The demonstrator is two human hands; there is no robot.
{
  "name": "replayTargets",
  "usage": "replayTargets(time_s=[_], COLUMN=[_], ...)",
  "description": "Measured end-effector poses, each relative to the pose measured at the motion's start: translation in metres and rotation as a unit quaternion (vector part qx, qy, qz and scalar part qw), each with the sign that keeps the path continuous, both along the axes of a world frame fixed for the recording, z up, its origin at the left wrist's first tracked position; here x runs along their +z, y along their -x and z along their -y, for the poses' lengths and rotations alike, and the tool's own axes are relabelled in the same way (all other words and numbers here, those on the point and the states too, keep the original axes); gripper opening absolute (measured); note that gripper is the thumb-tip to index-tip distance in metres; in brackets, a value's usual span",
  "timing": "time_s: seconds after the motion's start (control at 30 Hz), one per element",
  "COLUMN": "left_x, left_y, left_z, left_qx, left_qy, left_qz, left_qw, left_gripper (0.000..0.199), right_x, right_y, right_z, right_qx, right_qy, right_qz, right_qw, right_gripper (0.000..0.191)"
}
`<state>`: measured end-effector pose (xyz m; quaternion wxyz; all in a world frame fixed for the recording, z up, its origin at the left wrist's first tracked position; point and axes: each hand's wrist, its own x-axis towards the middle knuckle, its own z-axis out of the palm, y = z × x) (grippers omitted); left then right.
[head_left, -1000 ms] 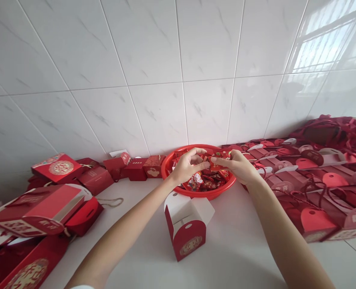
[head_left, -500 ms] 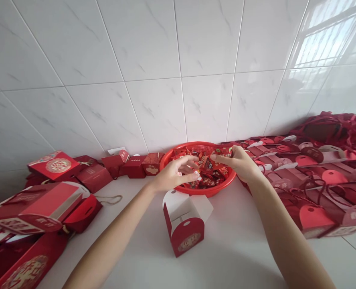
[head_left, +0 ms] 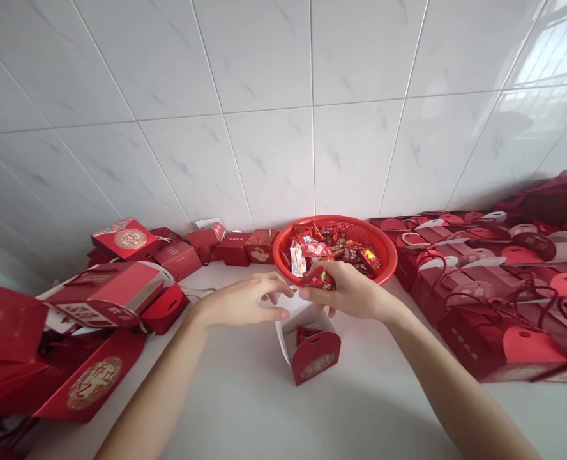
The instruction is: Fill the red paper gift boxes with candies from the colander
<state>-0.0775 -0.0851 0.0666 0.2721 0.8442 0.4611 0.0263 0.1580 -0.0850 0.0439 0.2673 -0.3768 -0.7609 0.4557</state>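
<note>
A small open red box [head_left: 315, 358] with a white inside stands on the white surface, one red-wrapped piece [head_left: 307, 333] visible in it. Above its right rear side, my right hand [head_left: 350, 291] pinches a red candy packet [head_left: 320, 278]. My left hand [head_left: 249, 299] is at the box's rear left, thumb and fingers apart, with nothing seen between them. Just behind both hands sits a red plastic basket [head_left: 389, 255] holding many wrapped candies [head_left: 343, 246].
Red gift boxes [head_left: 92, 383] are piled along the left, and smaller ones [head_left: 235, 248] line the tiled wall [head_left: 269, 166]. Rows of red boxes with cord handles [head_left: 494, 338] fill the right side.
Both hands have moved from the basket down to the open box, the right one carrying the red packet. A red-wrapped piece now shows inside the box. The view has shifted left.
</note>
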Motion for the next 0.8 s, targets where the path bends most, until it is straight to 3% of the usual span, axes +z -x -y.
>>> replayTargets(time_s=[0.13, 0.23, 0.47, 0.6, 0.7, 0.8], left_x=[-0.002, -0.004, -0.011, -0.015, -0.016, -0.016], left_y=[0.005, 0.008, 0.006, -0.007, -0.017, -0.023], left_z=[-0.002, -0.002, -0.006, -0.01, -0.013, -0.015], left_qx=[-0.015, -0.03, -0.078, -0.124, -0.146, -0.151], left_qy=[0.021, 0.027, 0.036, 0.028, 0.022, 0.028], left_qz=[0.019, 0.029, 0.058, 0.073, 0.075, 0.085], left_qw=[0.999, 0.999, 0.995, 0.989, 0.986, 0.984], left_gripper=[0.04, 0.043, 0.051, 0.046, 0.047, 0.042], right_x=[0.003, 0.011, 0.031, 0.024, 0.011, -0.004], right_y=[0.0, -0.007, -0.055, -0.073, -0.072, -0.066], right_z=[0.006, 0.007, -0.01, -0.026, -0.039, -0.052], right_qx=[0.017, 0.01, -0.179, -0.24, -0.223, -0.186], right_qy=[-0.049, -0.059, -0.139, -0.138, -0.121, -0.116], right_qz=[0.086, 0.051, -0.093, -0.075, -0.018, 0.103], right_qw=[0.995, 0.997, 0.97, 0.958, 0.967, 0.97], right_gripper=[0.025, 0.023, 0.025, 0.023, 0.016, 0.009])
